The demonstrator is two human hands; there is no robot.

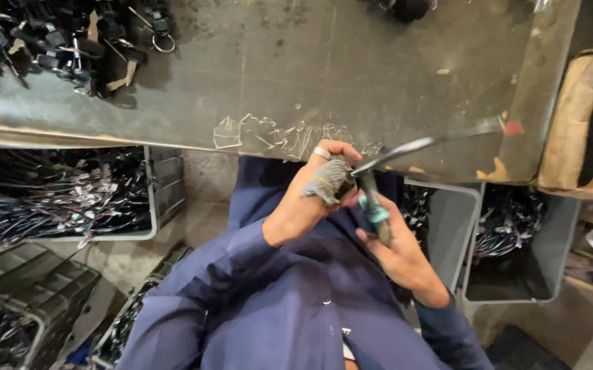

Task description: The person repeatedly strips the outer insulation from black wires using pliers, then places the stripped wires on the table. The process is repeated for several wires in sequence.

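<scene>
Pliers (374,205), teal-handled, sit clenched in my right hand (399,250) just off the workbench edge (139,133); my left hand (310,199), fingers cloth-wrapped, grips their jaw end. Bins (515,247) of cables crowd below.

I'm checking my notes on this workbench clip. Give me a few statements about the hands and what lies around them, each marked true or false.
1. The right hand holds a tool with a teal grip. True.
2. The left hand is bare of any covering. False: a grey knitted sleeve covers one finger, and a ring sits on another.
3. A heap of black keys lies at the far left of the metal bench. True.
4. The bins below the bench hold folded cloth. False: they hold bundles of dark wires.
5. The person wears a dark blue garment. True.
</scene>
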